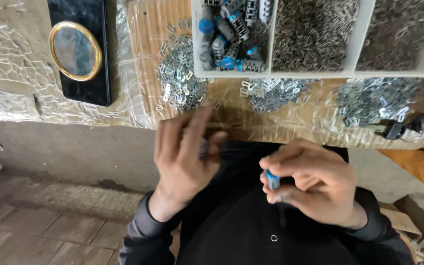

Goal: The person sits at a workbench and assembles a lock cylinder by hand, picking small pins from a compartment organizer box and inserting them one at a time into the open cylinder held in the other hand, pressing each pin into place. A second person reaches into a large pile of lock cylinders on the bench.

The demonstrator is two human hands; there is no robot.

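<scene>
Fingers of right hand (310,179) pinch blue-tipped part (272,179); left hand (185,152) blurred, fingers' grip unclear, near clip pile (180,78).

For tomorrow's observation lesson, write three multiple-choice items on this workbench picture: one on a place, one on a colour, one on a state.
1. Where does the black phone with the oval mirror lie?
A. on the plastic-covered table, upper left
B. in the white tray
C. on the floor

2. What colour is the cap of the small part in the right hand?
A. red
B. blue
C. yellow

3. How is the right hand set?
A. flat on the table
B. open, palm up
C. fingers pinched around the small part

Answers: 1 A, the phone rests on the table's wrinkled film, left of the white tray. 2 B, a blue end shows between the fingers. 3 C, thumb and fingers close on it, while the left hand is blurred beside it.
</scene>
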